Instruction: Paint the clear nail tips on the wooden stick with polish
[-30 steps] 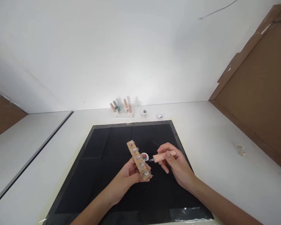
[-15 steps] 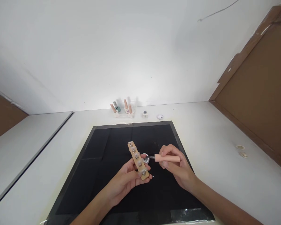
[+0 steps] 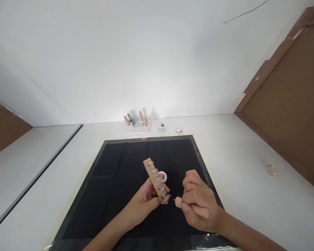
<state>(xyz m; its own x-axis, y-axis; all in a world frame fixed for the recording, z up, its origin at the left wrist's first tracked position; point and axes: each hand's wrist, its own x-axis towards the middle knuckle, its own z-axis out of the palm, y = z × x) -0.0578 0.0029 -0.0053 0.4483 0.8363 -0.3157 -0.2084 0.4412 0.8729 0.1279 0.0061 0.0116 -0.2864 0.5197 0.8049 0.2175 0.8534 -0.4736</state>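
Observation:
My left hand (image 3: 143,200) grips a tan wooden strip (image 3: 154,176) that carries a row of several clear false nails, held tilted over the black mat (image 3: 115,195). My right hand (image 3: 197,204) is closed round a peach nail polish brush cap (image 3: 196,209), its brush tip pointing left at the nearest nail on the strip's lower end. A small open polish pot (image 3: 162,176) with a white rim sits on the mat just behind the strip.
Along the back wall stand several polish bottles (image 3: 136,122), a small pot (image 3: 161,127) and a round lid (image 3: 178,130). Two small round discs (image 3: 270,168) lie on the white counter at right. A brown panel (image 3: 290,104) rises on the right.
My right hand has drawn the brush back from the pot and down toward me, to the strip's lower end. The left hand shifted the strip slightly.

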